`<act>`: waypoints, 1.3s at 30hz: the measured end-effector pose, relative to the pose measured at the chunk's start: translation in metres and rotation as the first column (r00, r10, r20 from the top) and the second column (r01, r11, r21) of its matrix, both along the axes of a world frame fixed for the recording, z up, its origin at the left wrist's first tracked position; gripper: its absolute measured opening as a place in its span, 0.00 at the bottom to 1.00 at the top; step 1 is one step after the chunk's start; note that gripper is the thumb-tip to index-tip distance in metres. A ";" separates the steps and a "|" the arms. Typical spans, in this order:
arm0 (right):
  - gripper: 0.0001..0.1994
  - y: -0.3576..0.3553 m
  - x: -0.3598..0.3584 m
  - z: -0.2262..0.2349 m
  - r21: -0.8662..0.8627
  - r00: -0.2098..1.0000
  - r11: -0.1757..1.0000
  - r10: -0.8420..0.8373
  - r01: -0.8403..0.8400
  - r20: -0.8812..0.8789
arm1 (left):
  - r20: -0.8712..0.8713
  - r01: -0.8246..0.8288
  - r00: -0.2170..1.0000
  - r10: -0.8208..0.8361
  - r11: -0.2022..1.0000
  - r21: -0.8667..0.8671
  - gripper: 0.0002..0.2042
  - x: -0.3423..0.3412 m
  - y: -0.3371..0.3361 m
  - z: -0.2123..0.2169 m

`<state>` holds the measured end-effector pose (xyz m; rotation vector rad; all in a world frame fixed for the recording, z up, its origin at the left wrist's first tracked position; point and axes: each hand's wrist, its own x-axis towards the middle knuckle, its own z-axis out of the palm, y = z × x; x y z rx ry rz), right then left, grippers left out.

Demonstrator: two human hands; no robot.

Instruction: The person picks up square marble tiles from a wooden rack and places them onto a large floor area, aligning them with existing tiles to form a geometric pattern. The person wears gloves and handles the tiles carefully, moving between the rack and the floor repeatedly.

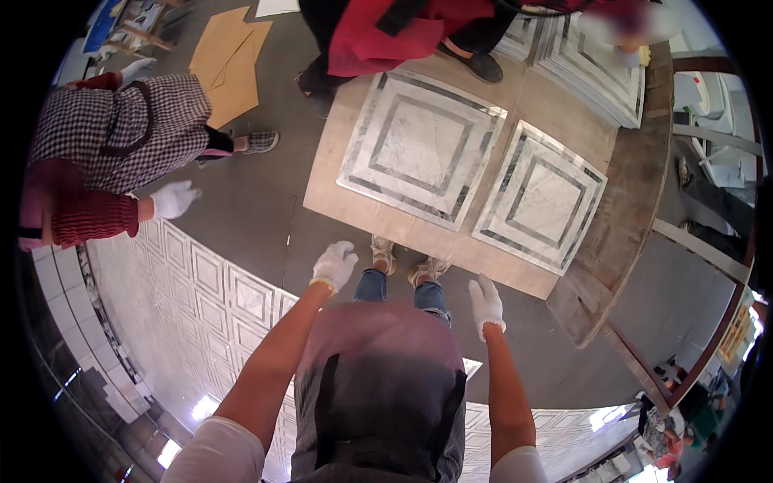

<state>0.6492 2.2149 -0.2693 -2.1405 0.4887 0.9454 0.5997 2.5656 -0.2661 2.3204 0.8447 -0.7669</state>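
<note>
Place: on a grey workshop floor (241, 217), you stand looking down past your apron at your own shoes, in front of a low wooden board (515, 97).
Left hand (334, 264): white-gloved, reaching forward over the floor; the grip is loosely open and holds nothing.
Right hand (486, 300): white-gloved, fingers spread and pointing ahead; the grip is wide and empty.
Nearest things: two square marble tiles with grey inlaid borders lie flat on the board, side by side, their near corners almost meeting. The left tile (420, 145) is ahead of your left hand; the right tile (541, 197) is ahead of your right hand. Neither hand touches a tile.
Step in hand, as a judgement: both hands look to be on the approach, not yet gripping.
Next move calls for: bending lower and getting fingers under a tile edge, since both tiles lie flush on the board.
Around you: a large patterned marble slab (201, 298) lies at your left; a stack of similar tiles (596, 72) sits at the board's far end; a person in a checked apron (129, 129) stands at left, another in red (386, 32) beyond the board.
</note>
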 end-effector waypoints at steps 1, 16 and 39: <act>0.26 0.005 0.009 -0.007 0.017 0.999 1.000 -0.022 0.022 -0.031 | -0.006 -0.001 1.000 0.001 1.000 0.016 0.20 0.010 0.008 -0.011; 0.36 0.066 0.034 -0.219 -0.111 1.000 0.994 -0.003 0.003 0.003 | -0.023 0.103 0.995 -0.101 0.959 0.265 0.31 0.117 0.080 -0.172; 0.29 0.112 0.047 -0.220 -0.170 0.961 0.951 -0.271 0.259 -0.055 | 0.139 -0.126 0.984 0.107 0.982 0.141 0.31 0.145 0.136 -0.245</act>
